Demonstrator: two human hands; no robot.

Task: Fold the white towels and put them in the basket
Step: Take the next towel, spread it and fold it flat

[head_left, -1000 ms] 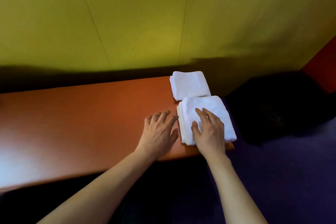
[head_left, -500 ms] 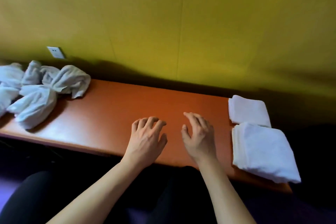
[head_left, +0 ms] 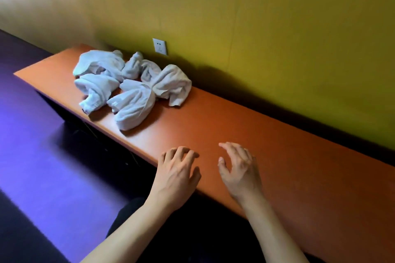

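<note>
While both my hands, left hand [head_left: 178, 174] & right hand [head_left: 240, 170], hover w/ fingers loosely spread, holding nothing, crumpled white towels [head_left: 132, 83] lie well left of them on orange bench [head_left: 235, 126].

Bare tabletop [head_left: 224, 126] runs from both hands at 6 o'clock up to the crumpled towel pile [head_left: 132, 83] at 10 o'clock, w/ nothing between. Wall [head_left: 277, 49] closes the far edge at 12–2 o'clock; socket [head_left: 159, 46] sits just behind the pile. Tabletop toward 3 o'clock is bare too. Floor [head_left: 42, 156] lies open at 8–9 o'clock.
</note>
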